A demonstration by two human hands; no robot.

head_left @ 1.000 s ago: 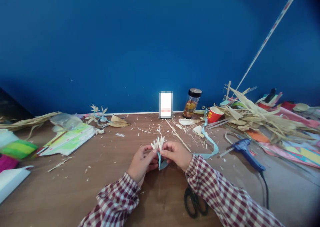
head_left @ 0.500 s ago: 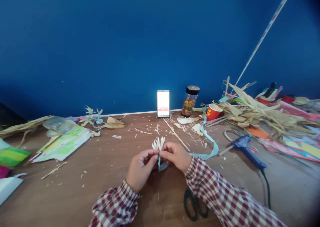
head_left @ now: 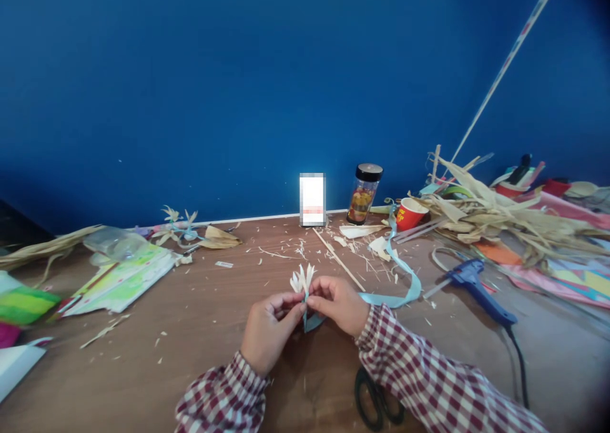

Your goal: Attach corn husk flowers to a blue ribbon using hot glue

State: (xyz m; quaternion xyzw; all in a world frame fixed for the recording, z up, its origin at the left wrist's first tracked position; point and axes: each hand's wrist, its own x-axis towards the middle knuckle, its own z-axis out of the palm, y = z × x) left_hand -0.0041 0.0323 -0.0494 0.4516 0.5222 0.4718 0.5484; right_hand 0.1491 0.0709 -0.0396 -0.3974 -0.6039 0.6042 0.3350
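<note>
At six o'clock in view, your left hand [head_left: 267, 331] and right hand [head_left: 344, 306] pinch the pale, spiky, husk-like flower [head_left: 304, 280] at its narrow light-blue base [head_left: 305, 322], probably the safest hold, as its petals look light and fragile.

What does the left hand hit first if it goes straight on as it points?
Most likely the right hand, just past the pale flower that the left hand holds; the gap looks tiny, but one view leaves depth unclear.
</note>
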